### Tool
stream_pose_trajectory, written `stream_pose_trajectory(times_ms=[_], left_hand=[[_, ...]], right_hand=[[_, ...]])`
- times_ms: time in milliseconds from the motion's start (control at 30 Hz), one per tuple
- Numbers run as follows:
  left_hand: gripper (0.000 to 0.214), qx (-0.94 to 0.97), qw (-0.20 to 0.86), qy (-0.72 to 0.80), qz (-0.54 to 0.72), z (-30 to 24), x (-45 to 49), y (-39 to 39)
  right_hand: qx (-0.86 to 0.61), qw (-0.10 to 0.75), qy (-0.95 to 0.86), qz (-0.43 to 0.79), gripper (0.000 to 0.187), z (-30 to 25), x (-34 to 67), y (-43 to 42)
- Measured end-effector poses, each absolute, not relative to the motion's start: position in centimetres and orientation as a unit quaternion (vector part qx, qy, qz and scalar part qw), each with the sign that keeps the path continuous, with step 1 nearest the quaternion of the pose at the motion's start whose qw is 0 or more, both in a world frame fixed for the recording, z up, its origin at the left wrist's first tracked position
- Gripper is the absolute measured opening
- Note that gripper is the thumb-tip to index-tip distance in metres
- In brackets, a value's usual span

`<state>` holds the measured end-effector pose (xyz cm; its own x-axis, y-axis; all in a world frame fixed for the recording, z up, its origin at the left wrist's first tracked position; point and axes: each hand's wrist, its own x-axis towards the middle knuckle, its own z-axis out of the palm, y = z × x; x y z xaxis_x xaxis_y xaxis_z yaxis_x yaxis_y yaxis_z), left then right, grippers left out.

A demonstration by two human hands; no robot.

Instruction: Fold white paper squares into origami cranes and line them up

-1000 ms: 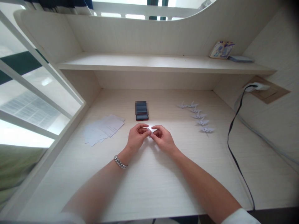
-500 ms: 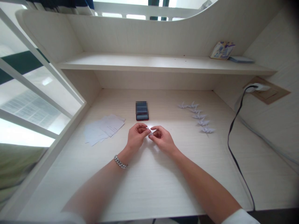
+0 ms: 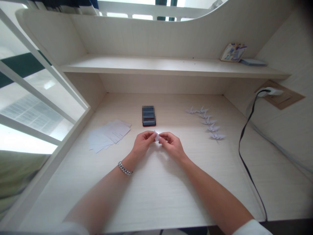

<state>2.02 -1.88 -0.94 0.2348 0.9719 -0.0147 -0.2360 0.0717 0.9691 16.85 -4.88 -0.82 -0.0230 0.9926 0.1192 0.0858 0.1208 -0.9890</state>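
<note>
A small piece of folded white paper (image 3: 156, 137) is pinched between my two hands, just above the middle of the desk. My left hand (image 3: 143, 142) grips its left side with thumb and fingers, a chain bracelet on that wrist. On the other side, my right hand (image 3: 172, 145) holds the paper's right edge, fingers curled. The fingers cover part of the paper, so its full shape is hidden. Several folded paper cranes (image 3: 208, 121) stand in a curved row to the right. Loose sheets of white paper (image 3: 110, 135) lie overlapping on the left.
Beyond my hands lies a dark phone-like device (image 3: 149, 116) with a blurred screen. A black cable (image 3: 242, 143) runs from the wall socket (image 3: 281, 94) down the desk's right side. A small printed box (image 3: 233, 52) sits on the shelf (image 3: 146, 67). A slatted rail borders the left.
Both hands have turned the folded paper slightly, so more of it shows between the fingertips. The cranes, sheets and device have stayed put.
</note>
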Motion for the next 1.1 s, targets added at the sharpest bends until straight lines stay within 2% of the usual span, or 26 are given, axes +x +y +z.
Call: stream_pose_trajectory(times_ms=[433, 533, 767, 1100], left_hand=[[0.032, 0.453, 0.67, 0.377, 0.451, -0.5, 2.1, -2.4], [0.033, 0.441, 0.679, 0.375, 0.451, -0.4, 2.2, -2.5], [0.033, 0.442, 0.666, 0.398, 0.45, -0.7, 2.4, -2.4], [0.032, 0.46, 0.674, 0.388, 0.429, -0.4, 2.4, -2.5]], right_hand=[[-0.457, 0.507, -0.504, 0.53, 0.025, -1.2, 17.0, -4.4], [-0.463, 0.512, -0.513, 0.51, 0.025, -1.1, 16.8, -4.6], [-0.52, 0.521, -0.564, 0.375, 0.018, -0.2, 16.4, -5.3], [-0.51, 0.518, -0.567, 0.386, 0.018, -0.1, 16.4, -5.3]])
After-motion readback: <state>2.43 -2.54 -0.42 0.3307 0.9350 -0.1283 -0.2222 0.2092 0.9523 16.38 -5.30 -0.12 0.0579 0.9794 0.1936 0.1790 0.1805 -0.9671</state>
